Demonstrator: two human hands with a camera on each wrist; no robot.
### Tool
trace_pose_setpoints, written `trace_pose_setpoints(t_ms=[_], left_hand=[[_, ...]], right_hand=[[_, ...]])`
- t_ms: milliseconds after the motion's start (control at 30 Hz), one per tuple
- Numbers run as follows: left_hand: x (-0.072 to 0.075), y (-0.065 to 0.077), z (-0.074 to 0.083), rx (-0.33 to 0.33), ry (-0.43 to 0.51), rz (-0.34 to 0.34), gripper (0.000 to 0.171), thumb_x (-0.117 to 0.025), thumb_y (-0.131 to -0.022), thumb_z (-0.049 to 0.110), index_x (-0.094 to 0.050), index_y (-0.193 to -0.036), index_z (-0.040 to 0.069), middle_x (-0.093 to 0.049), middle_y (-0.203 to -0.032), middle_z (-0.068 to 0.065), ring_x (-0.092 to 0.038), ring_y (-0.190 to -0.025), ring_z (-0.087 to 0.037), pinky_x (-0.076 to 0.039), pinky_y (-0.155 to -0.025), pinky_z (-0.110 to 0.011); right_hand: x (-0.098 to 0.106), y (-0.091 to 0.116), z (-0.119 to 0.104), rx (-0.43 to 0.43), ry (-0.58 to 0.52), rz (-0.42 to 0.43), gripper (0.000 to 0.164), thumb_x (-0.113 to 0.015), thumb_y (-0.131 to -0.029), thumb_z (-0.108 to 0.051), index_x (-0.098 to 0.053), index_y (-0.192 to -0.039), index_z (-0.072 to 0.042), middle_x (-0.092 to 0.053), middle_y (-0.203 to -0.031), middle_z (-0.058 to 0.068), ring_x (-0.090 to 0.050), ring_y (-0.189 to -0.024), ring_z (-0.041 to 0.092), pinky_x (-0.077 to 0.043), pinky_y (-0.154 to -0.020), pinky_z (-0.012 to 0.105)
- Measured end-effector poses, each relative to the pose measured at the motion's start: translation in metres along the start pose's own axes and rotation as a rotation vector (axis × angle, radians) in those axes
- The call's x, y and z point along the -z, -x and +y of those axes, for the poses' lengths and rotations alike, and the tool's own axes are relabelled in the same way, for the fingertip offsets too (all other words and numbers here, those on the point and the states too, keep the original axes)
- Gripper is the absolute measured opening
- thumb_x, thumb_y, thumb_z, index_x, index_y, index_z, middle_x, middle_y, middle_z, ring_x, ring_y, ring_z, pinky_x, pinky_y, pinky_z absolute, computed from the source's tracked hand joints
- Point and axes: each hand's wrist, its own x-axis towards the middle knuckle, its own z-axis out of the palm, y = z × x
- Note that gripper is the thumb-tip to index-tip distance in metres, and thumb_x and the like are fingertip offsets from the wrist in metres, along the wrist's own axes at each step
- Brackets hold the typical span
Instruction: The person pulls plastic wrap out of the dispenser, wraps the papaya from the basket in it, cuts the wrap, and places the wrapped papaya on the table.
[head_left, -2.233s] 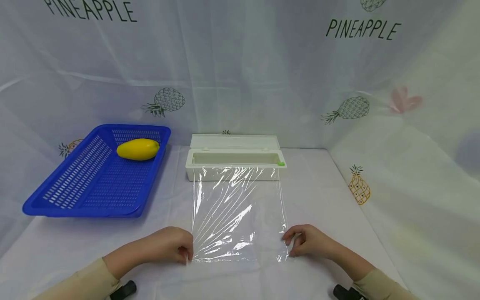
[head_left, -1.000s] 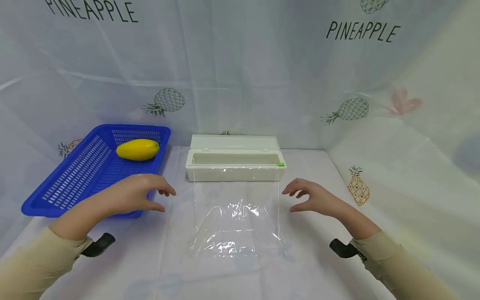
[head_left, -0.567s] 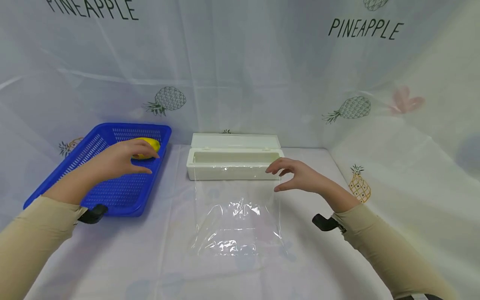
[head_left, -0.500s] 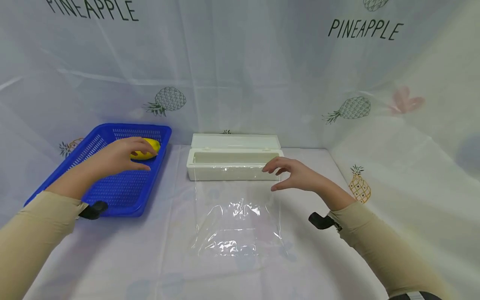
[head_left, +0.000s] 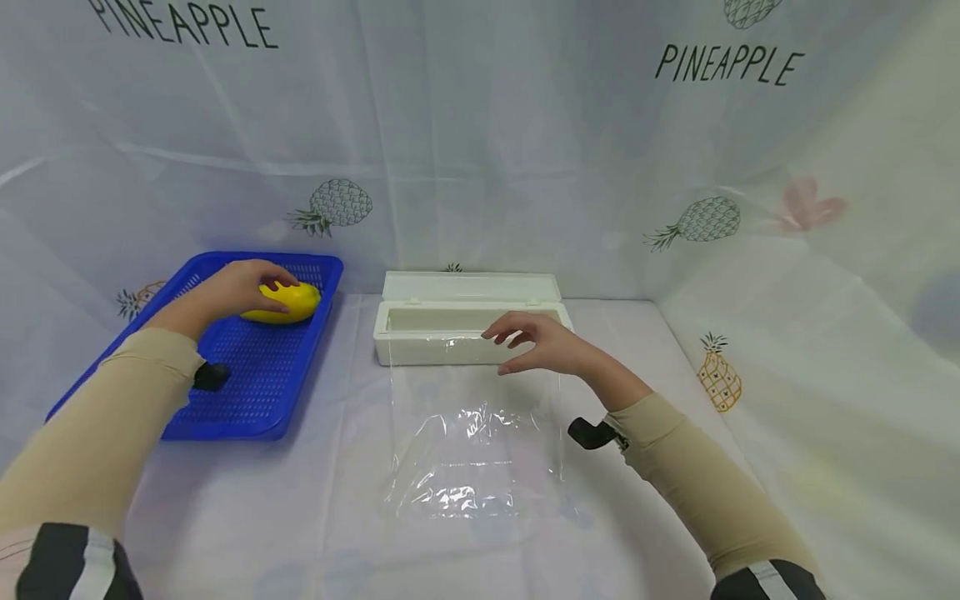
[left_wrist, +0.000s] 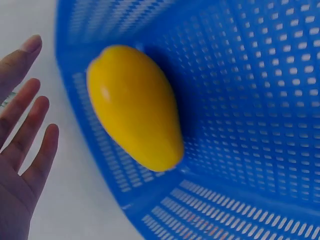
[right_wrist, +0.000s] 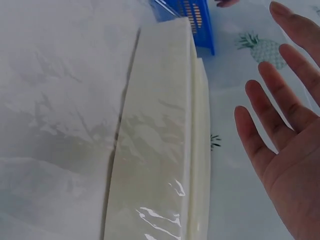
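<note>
A smooth yellow fruit, shaped like a mango [head_left: 302, 302], lies in the far right corner of the blue mesh basket [head_left: 251, 392]. My left hand [head_left: 238, 290] is over the basket, its thumb and fingers spread at the fruit's near side. In the left wrist view the fingers [left_wrist: 31, 131] are extended and show a gap from the fruit [left_wrist: 134, 107]. My right hand [head_left: 542, 343] hovers with loosely bent fingers, holding nothing. It overlaps the right front of the white wrap dispenser [head_left: 420, 348]. Clear plastic wrap [head_left: 468, 454] stretches from the dispenser toward me over the table.
The dispenser's lid [head_left: 468, 287] stands raised at the back. A white curtain [head_left: 495, 167] printed with pineapples rises behind the table and along the right. The basket takes up the table's left side, beside the wrap.
Both hands have let go of the wrap's near corners and risen. My left hand has moved into the basket to the fruit; my right hand has moved left, in front of the dispenser.
</note>
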Motion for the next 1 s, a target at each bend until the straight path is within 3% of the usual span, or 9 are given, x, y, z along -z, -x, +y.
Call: trace_pose_setpoints(t_ms=[167,400,633,833,1000], left_hand=[[-0.011,-0.015,-0.022,0.032,0.002,-0.019,0.05,-0.076,-0.084,0.015,-0.059,-0.127,-0.003,-0.054,-0.126,-0.029,-0.048,-0.113,-0.047,-0.038,-0.093,-0.065],[-0.023,-0.03,-0.039,0.031,-0.033,-0.013,0.064,-0.081,-0.077,0.013,-0.053,-0.131,-0.005,-0.038,-0.139,-0.037,-0.029,-0.127,-0.056,-0.021,-0.102,-0.071],[-0.034,-0.042,-0.053,0.02,-0.102,-0.077,0.069,-0.083,-0.072,0.007,-0.052,-0.132,-0.005,-0.041,-0.135,-0.038,-0.035,-0.123,-0.057,-0.027,-0.1,-0.07],[-0.036,-0.048,-0.058,0.035,-0.189,-0.077,0.075,-0.087,-0.069,0.01,-0.052,-0.135,-0.001,-0.044,-0.134,-0.038,-0.034,-0.121,-0.059,-0.026,-0.099,-0.072],[-0.04,-0.048,-0.055,0.024,-0.17,-0.09,0.077,-0.086,-0.069,0.009,-0.05,-0.136,0.0,-0.044,-0.133,-0.037,-0.036,-0.117,-0.058,-0.029,-0.097,-0.072]], right_hand=[[-0.01,-0.002,0.001,-0.006,-0.006,-0.03,0.048,-0.084,-0.075,-0.005,-0.065,-0.12,-0.006,-0.062,-0.118,0.007,-0.055,-0.11,0.032,-0.047,-0.096,0.047],[-0.018,0.002,0.004,-0.044,-0.001,-0.072,0.047,-0.083,-0.076,-0.009,-0.066,-0.12,-0.008,-0.063,-0.117,0.005,-0.055,-0.111,0.03,-0.047,-0.096,0.044],[-0.025,0.006,0.012,-0.038,0.01,-0.09,0.045,-0.083,-0.077,-0.009,-0.067,-0.119,-0.012,-0.063,-0.118,0.005,-0.058,-0.109,0.026,-0.048,-0.094,0.04],[-0.028,0.007,0.011,-0.035,0.027,-0.109,0.045,-0.084,-0.077,-0.015,-0.067,-0.119,-0.012,-0.064,-0.119,0.004,-0.06,-0.105,0.018,-0.048,-0.094,0.044],[-0.029,0.008,0.011,-0.041,0.017,-0.107,0.046,-0.084,-0.076,-0.011,-0.067,-0.119,-0.011,-0.063,-0.119,0.005,-0.06,-0.104,0.019,-0.048,-0.094,0.047]])
